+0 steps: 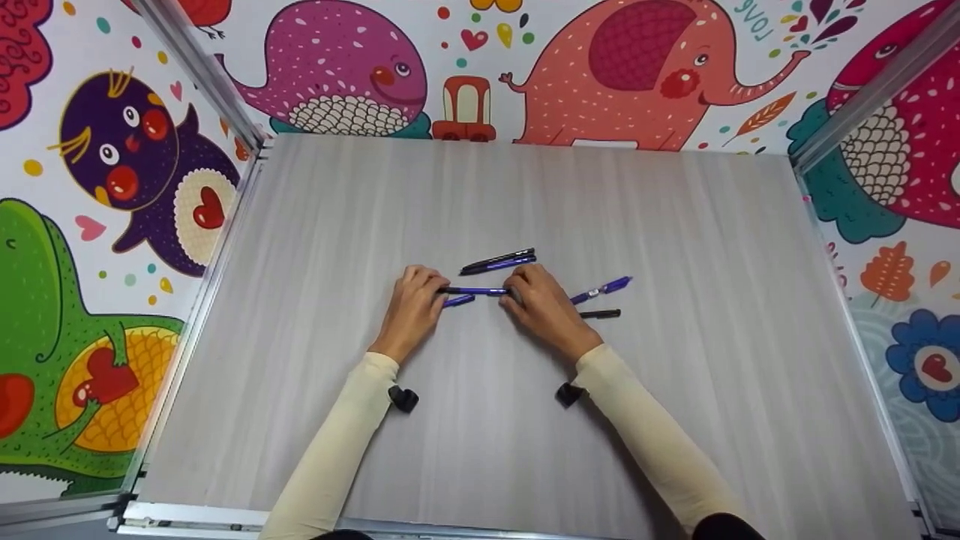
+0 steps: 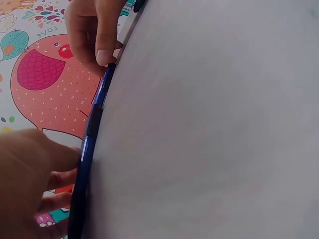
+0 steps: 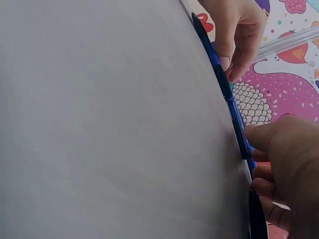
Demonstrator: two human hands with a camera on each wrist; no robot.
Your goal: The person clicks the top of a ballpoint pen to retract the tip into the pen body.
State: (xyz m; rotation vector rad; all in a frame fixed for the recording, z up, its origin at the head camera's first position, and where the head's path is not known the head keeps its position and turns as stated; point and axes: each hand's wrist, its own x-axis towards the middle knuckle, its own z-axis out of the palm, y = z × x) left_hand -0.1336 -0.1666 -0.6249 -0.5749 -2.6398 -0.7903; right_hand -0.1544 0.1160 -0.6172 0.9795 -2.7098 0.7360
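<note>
A blue pen with a black end [image 1: 476, 291] lies crosswise between the two hands. My left hand [image 1: 409, 311] pinches its black left end, fingers bent. At its other end, the thumb and fingers of my right hand [image 1: 547, 307] grip it, hiding the tip. In the left wrist view, the right hand [image 2: 97, 35] has its thumb right at a blue pen's end. Part of another blue pen [image 1: 459, 301] shows just below, running under the left fingers. From beneath the right hand's outer side extend a blue pen with a white label [image 1: 596, 292] and a black pen [image 1: 601, 313].
Behind the hands, a black pen [image 1: 495, 261] and a blue one [image 1: 511, 262] lie side by side. The grey wood-grain table [image 1: 480, 450] has metal-framed edges, with cartoon-printed panels [image 1: 465, 45] at its back and sides. Small black devices [image 1: 405, 399] sit at both wrists.
</note>
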